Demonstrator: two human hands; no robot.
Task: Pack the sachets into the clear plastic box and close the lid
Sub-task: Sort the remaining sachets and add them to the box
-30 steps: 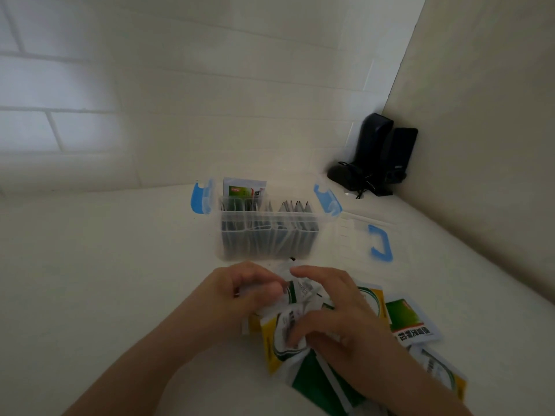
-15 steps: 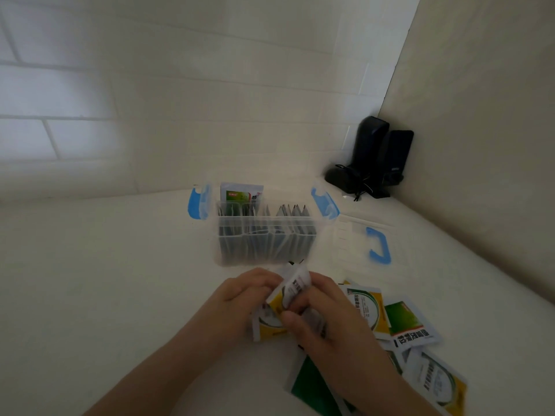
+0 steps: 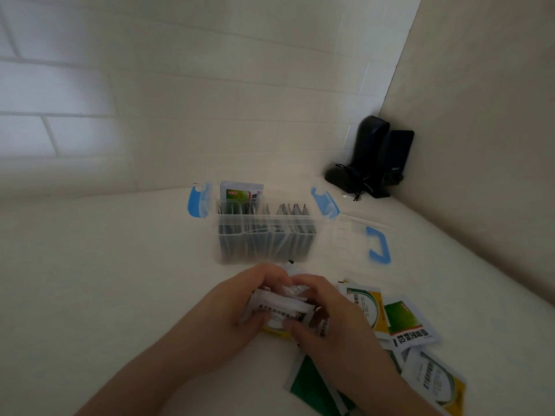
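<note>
Moved: both hands now squeeze the sachets [image 3: 279,309] into a flat bundle.
Left hand [image 3: 231,313]: grip closed on bundle.
Right hand [image 3: 333,322]: same.
Box [image 3: 265,235]: open, beyond.

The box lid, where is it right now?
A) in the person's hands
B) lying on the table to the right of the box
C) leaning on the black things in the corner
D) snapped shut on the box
B: the lid, with its blue handle, lies flat on the table just right of the open box, while both hands hold packets.
</note>
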